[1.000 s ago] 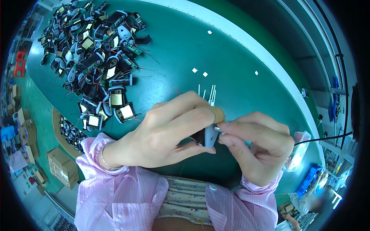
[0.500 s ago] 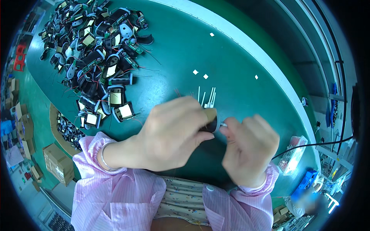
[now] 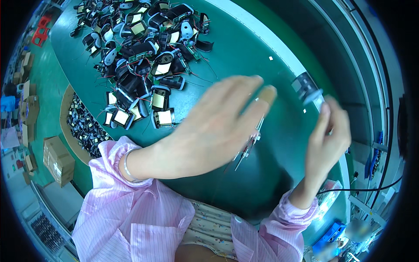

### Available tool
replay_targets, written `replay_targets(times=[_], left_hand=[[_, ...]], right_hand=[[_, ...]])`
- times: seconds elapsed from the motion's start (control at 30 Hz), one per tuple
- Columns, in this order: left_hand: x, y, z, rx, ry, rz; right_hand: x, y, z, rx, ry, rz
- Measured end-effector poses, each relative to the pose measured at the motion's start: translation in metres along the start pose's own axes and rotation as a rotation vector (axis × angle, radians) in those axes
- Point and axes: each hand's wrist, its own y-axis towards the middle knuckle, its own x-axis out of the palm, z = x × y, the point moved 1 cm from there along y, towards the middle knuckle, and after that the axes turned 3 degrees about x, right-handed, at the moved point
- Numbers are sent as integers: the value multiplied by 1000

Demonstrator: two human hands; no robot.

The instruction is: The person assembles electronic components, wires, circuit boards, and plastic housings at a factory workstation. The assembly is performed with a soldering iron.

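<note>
My left hand (image 3: 214, 118) reaches palm-down across the middle of the green table, its fingers stretched out and a tan cover on one fingertip. Beside and partly beneath that hand are several thin sticks with small light ends (image 3: 248, 146); whether they touch the fingers I cannot tell. My right hand (image 3: 331, 131) is raised at the right with thumb and fingers pinched together. At its fingertips, a black cylindrical housing with a grey end (image 3: 307, 89) hangs over the table's far edge, blurred by motion.
A heap of black housings (image 3: 139, 52) with circuit boards, wires and pale pads covers the table's (image 3: 209, 187) left part. A cardboard box (image 3: 59, 161) stands left of the table. At the right are a clear plastic container (image 3: 327, 198), a black cable (image 3: 358, 189) and a blue object (image 3: 327, 236).
My hands have moved apart. The black housing has left my left hand and is now at my right fingertips, farther right. My left hand has opened over the sticks. The view has shifted.
</note>
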Motion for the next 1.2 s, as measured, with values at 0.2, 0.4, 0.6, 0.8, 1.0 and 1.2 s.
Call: replay_targets(times=[0.2,0.4,0.6,0.8,1.0,1.2], left_hand=[[-45,-33,3,-493,759,-157],[-36,-84,-8,-706,974,-176],[-32,-92,-5,-799,705,-115],[-55,-46,21,-343,113,404],[-61,3,5,94,-386,380],[-28,6,-15,-190,-980,348]], right_hand=[[-52,-10,-1,-217,438,-122],[-60,-61,-17,-246,1941,-706],[-82,-77,-19,-258,2103,-838],[-61,-67,-102,-324,2235,-138],[-92,-79,-6,-459,2154,-762],[-5,-57,-38,-247,697,-566]])
